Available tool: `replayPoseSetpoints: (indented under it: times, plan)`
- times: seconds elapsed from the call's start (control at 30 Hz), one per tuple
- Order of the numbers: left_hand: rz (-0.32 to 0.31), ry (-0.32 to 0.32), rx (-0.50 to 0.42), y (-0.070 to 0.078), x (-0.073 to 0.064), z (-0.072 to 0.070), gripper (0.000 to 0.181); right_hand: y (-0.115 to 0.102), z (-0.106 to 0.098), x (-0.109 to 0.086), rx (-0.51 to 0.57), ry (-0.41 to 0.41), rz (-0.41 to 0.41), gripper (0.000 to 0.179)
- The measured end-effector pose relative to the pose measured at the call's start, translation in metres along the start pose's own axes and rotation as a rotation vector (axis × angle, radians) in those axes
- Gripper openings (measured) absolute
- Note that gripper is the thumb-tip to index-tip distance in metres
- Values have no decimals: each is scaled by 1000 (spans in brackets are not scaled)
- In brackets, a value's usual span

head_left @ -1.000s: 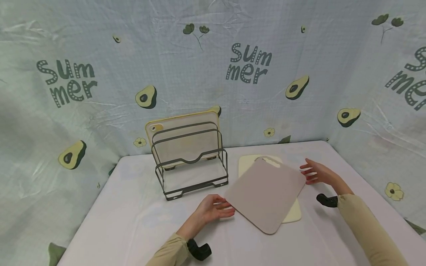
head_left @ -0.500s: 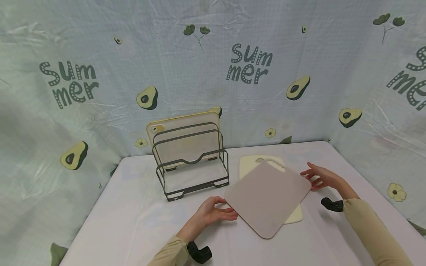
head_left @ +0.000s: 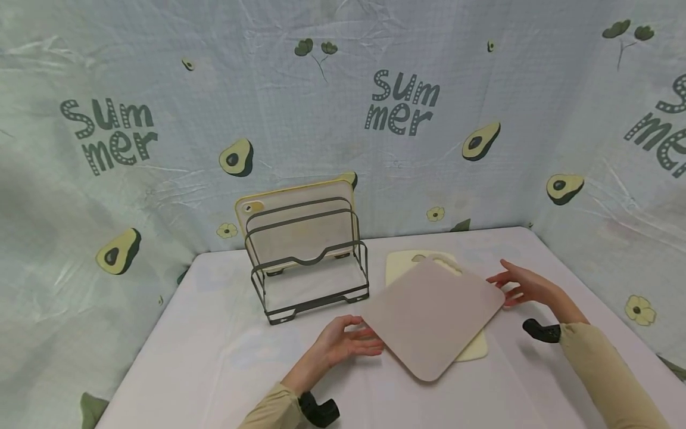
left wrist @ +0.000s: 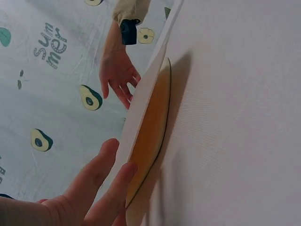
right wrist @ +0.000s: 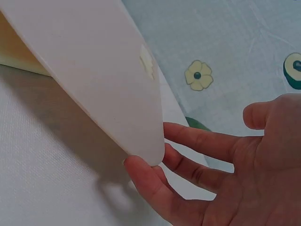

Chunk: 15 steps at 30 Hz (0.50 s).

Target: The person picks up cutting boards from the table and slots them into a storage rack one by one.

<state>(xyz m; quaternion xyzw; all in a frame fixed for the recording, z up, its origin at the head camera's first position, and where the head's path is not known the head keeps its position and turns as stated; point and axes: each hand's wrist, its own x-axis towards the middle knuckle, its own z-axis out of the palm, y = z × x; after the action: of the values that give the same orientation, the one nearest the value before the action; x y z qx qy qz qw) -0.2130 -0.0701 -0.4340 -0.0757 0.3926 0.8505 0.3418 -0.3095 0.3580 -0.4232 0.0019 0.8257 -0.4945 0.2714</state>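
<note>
A pale pink cutting board (head_left: 434,319) is raised between my two hands, turned diagonally over a cream-yellow cutting board (head_left: 474,349) on the table. At its left corner, the fingertips of my left hand (head_left: 337,341) touch the edge, its fingers fairly straight. My right hand (head_left: 527,286) has its fingertips at the opposite corner. In the right wrist view, relaxed fingers (right wrist: 200,136) support that corner from both edges while the thumb stands away from it. The left wrist view shows a shadowed gap between the pink board (left wrist: 141,101) and the yellow one.
Left of the boards stands a dark wire rack (head_left: 308,307). A yellow-rimmed board (head_left: 302,232) leans upright in its rear slot. Behind the white table (head_left: 214,351) hangs a cloth (head_left: 321,119) printed with avocados and lettering. A black camera mount sits on each wrist.
The pink board has turned slightly clockwise, its right corner shifting right and toward me. My right hand has moved right with it, while the left hand has shifted only slightly.
</note>
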Motion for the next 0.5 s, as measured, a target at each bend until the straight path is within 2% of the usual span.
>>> replayPoseSetpoints:
  times: [0.2,0.5]
  plan:
    - [53,21,34,3,-5,5,53,-1,-6,-10,26,-28,-29,74]
    - [131,25,205,7,-11,16,55,-2,-12,-26,55,-77,-84,69]
